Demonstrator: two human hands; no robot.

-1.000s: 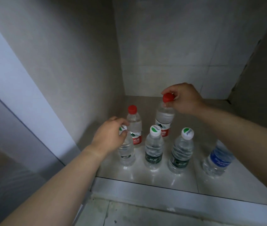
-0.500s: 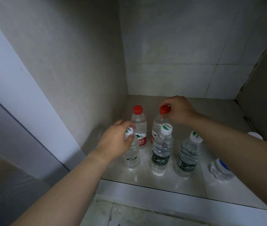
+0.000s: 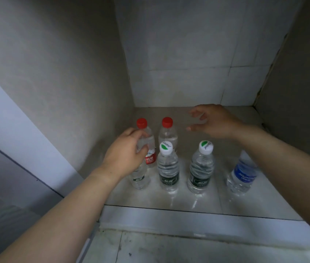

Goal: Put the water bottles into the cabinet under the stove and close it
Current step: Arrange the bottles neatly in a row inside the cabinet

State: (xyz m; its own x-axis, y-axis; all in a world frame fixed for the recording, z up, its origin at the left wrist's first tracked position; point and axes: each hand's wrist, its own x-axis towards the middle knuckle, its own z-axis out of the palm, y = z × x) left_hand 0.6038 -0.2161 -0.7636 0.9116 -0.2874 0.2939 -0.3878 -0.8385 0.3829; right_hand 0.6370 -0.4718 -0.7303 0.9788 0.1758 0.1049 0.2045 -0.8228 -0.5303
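Several clear water bottles stand upright on the tiled cabinet floor (image 3: 260, 204). At the back are two red-capped bottles (image 3: 141, 123) (image 3: 167, 130). In front stand two green-labelled, white-capped bottles (image 3: 168, 168) (image 3: 201, 168) and, at the right, a blue-labelled bottle (image 3: 242, 174) whose top is hidden behind my right forearm. My left hand (image 3: 125, 154) is closed over the top of the front-left bottle (image 3: 139, 178), hiding its cap. My right hand (image 3: 213, 121) hovers open above the floor, right of the red caps, touching nothing.
The cabinet has a grey left wall (image 3: 65, 82), a tiled back wall (image 3: 188, 63) and a dark right wall (image 3: 302, 82). A pale open door panel (image 3: 13, 126) stands at the left. A light sill (image 3: 188, 223) runs along the front, with stained floor tiles (image 3: 169, 249) below.
My right hand has let go of the right red-capped bottle, which now stands at the back, and has opened and drawn off to the right. My left hand stays on the front-left bottle.
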